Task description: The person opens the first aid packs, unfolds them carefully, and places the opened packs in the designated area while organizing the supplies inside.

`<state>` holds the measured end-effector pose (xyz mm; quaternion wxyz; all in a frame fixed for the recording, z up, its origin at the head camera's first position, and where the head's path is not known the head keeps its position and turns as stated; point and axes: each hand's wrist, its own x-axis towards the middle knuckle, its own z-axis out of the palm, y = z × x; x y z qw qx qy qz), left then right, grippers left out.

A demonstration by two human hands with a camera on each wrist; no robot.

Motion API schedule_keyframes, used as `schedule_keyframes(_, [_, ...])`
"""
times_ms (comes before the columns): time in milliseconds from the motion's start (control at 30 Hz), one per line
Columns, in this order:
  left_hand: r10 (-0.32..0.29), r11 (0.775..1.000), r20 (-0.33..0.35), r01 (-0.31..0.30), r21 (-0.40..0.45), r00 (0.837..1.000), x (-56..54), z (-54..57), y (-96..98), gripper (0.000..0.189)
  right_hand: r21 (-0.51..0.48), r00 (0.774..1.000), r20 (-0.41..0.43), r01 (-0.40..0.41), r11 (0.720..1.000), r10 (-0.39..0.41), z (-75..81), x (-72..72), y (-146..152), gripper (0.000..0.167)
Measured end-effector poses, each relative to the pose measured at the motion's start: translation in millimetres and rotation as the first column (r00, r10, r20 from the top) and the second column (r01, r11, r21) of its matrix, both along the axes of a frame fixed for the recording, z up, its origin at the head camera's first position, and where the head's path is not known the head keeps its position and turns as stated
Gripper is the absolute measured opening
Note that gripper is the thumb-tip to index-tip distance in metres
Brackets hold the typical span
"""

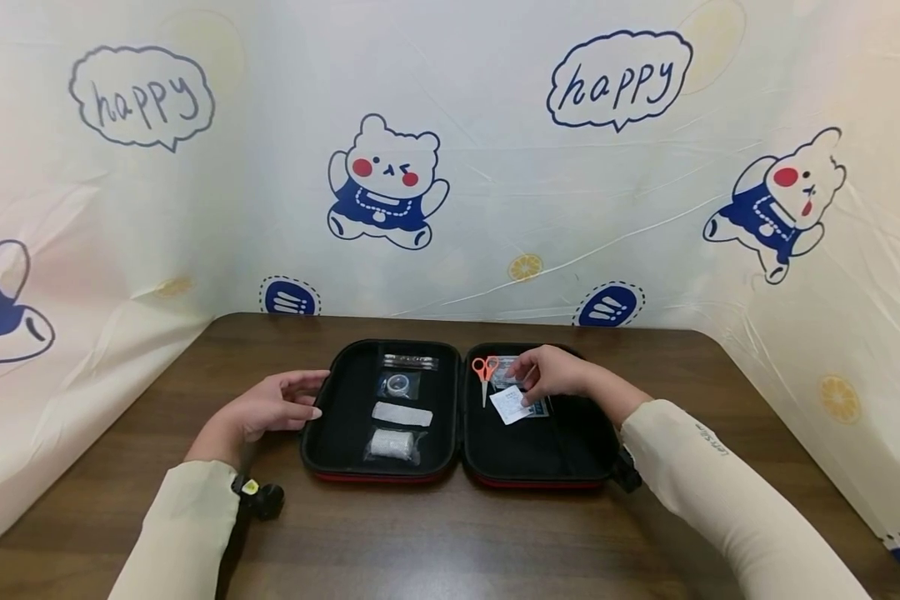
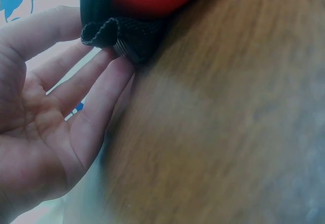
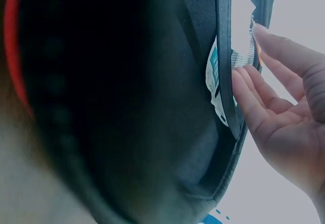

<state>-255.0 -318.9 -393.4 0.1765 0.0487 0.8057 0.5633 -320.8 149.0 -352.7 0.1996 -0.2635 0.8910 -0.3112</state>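
My right hand (image 1: pixel 551 372) pinches a small white printed packet (image 1: pixel 508 405) between thumb and fingers, over the right half of an open black zip case (image 1: pixel 495 467) with red outer sides. Orange-handled scissors (image 1: pixel 484 379) lie left of the packet. Behind them a clear-and-blue packet (image 1: pixel 504 371) is partly covered by my fingers. At the case's left edge my left hand (image 1: pixel 270 402) rests its fingers against the rim. The left wrist view shows those fingers touching a black fabric tab (image 2: pixel 134 41) there. In the right wrist view, a black strap (image 3: pixel 223 56) crosses a white-and-green packet (image 3: pixel 213 76).
The left half holds a slim silver item in clear wrap (image 1: pixel 410 362), a tape roll (image 1: pixel 397 384), a white strip (image 1: pixel 402 414) and a bagged white bandage roll (image 1: pixel 392 444). The case lies on a brown wooden table (image 1: pixel 390 542). A cartoon-printed curtain (image 1: pixel 487 167) hangs behind.
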Motion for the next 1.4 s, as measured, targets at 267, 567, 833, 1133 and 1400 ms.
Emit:
schedule_keyframes(267, [-0.002, 1.000, -0.002, 0.001, -0.005, 1.000, -0.3, -0.7, 0.6, 0.079, 0.027, 0.999, 0.037, -0.037, 0.999, 0.036, 9.5, -1.2, -2.2, 0.045])
schedule_keyframes(567, [0.003, 1.000, -0.007, -0.003, -0.014, 1.000, -1.1, -0.7, -0.4, 0.080, 0.070, 0.998, 0.039, -0.042, 0.997, 0.039, 7.1, -7.7, -3.3, 0.042])
schedule_keyframes(833, [-0.001, 1.000, -0.003, 0.001, -0.006, 1.000, -0.2, 0.3, 0.8, 0.080, 0.081, 0.999, 0.004, -0.048, 0.996, 0.047, 3.7, -10.0, -10.2, 0.038])
schedule_keyframes(1133, [-0.001, 1.000, -0.008, 0.001, -0.016, 1.000, 1.7, 0.0, 1.0, 0.079, 0.146, 0.997, -0.029, -0.061, 0.987, 0.066, -2.0, -12.2, -15.2, 0.032])
schedule_keyframes(1400, [0.001, 1.000, -0.006, -0.001, -0.017, 1.000, -0.4, -0.9, 1.5, 0.080, 0.177, 0.996, -0.062, -0.050, 0.983, 0.062, -3.4, -12.4, -15.3, 0.025])
